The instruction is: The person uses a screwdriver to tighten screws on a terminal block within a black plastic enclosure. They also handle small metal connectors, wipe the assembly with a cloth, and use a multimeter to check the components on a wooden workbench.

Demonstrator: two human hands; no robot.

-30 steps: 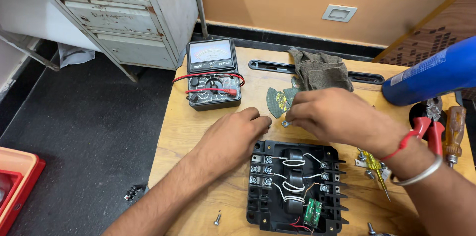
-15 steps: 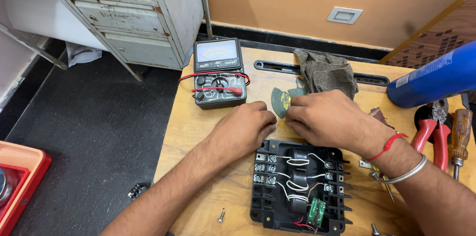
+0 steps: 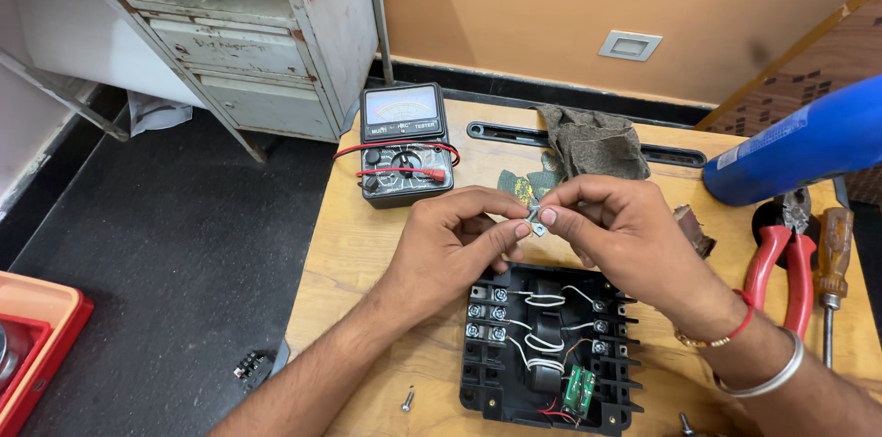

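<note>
My left hand [image 3: 452,241] and my right hand [image 3: 617,227] meet above the wooden table [image 3: 367,253], fingertips pinching one small metal screw-and-washer part [image 3: 535,220] between them. Directly below lies an open black junction box [image 3: 548,348] with screw terminals, white wires and a small green circuit board. My right wrist wears a red thread and a metal bangle.
An analogue multimeter [image 3: 403,142] with red leads stands at the table's back left. A grey cloth [image 3: 593,141], a round abrasive disc [image 3: 524,185], a blue can [image 3: 797,143], red pliers [image 3: 781,252], a screwdriver [image 3: 831,272] and a loose screw [image 3: 408,397] lie around. A metal cabinet [image 3: 248,42] stands behind.
Both hands have lifted off the table near the disc and come together above the black box, now pinching the small metal part between the fingertips.
</note>
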